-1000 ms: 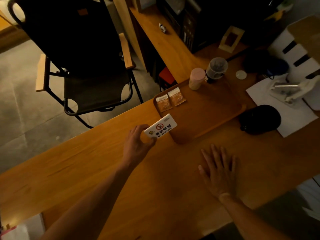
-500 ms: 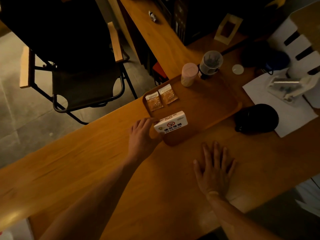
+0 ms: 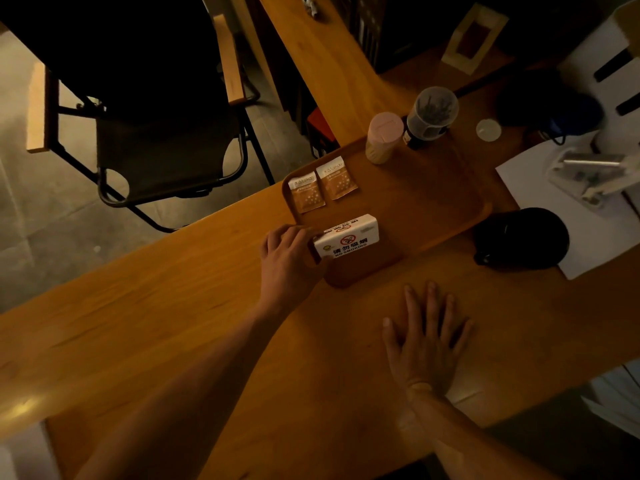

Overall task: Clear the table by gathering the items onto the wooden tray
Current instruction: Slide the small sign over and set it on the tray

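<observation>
A white no-smoking sign (image 3: 346, 239) stands on the near left part of the wooden tray (image 3: 415, 202). My left hand (image 3: 289, 261) grips the sign's left end, fingers curled round it. Two brown sachets (image 3: 323, 187) lie side by side at the tray's left edge. At the tray's far corner stand a pink cylinder container (image 3: 382, 136) and a clear lidded jar (image 3: 431, 114). My right hand (image 3: 424, 337) lies flat on the wooden table (image 3: 173, 306), fingers spread, near the tray's front corner.
A black round object (image 3: 521, 239) lies right of the tray, partly on a white paper sheet (image 3: 571, 209). A small white disc (image 3: 488, 129) and dark items sit behind. A black folding chair (image 3: 138, 116) stands beyond the table's left edge.
My left hand carried the sign from above the table edge forward onto the tray and set it down there. My right hand stayed flat on the table.
</observation>
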`<state>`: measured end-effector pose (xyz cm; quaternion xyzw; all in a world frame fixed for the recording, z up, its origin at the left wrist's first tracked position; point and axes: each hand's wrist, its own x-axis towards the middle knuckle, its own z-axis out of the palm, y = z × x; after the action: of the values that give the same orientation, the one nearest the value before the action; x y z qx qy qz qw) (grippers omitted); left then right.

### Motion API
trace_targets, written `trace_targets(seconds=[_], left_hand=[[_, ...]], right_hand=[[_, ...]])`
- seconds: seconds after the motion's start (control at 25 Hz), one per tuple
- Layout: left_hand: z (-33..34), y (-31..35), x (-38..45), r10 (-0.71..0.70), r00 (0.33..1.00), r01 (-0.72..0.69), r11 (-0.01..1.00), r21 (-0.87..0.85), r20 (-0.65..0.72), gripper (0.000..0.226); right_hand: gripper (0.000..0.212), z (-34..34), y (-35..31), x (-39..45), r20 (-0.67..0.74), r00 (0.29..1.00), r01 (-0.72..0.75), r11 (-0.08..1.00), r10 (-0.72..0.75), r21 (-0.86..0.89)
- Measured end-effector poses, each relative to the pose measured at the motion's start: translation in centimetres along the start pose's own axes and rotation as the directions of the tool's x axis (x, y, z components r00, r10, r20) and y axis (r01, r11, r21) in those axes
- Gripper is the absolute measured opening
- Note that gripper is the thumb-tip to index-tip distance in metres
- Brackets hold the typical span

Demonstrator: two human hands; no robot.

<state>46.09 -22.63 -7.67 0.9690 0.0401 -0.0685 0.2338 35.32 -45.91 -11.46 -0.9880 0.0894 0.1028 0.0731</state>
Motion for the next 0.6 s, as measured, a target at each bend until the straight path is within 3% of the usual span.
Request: trace_targets(seconds=[0.36, 0.48, 0.6], left_hand=[[-0.1, 0.0, 0.1, 0.014, 0.999, -0.017, 0.998, 0.056, 0.052, 0.068], [-1.2, 0.0, 0.2, 0.097, 0.994, -0.100, 0.991, 0.087, 0.042, 0.080], [-2.1, 0.0, 0.4, 0.220, 0.975, -0.216, 0.968, 0.127, -0.023, 0.059]], right_hand=[[0.071, -0.1, 0.0, 0.1, 0.003, 1.000, 0.003, 1.000, -0.003, 0.005], [0.072, -0.1, 0.0, 0.1, 0.010, 1.000, 0.001, 1.000, -0.001, -0.003], [0.072, -0.1, 0.0, 0.0, 0.006, 1.000, 0.004, 1.000, -0.004, 0.008]])
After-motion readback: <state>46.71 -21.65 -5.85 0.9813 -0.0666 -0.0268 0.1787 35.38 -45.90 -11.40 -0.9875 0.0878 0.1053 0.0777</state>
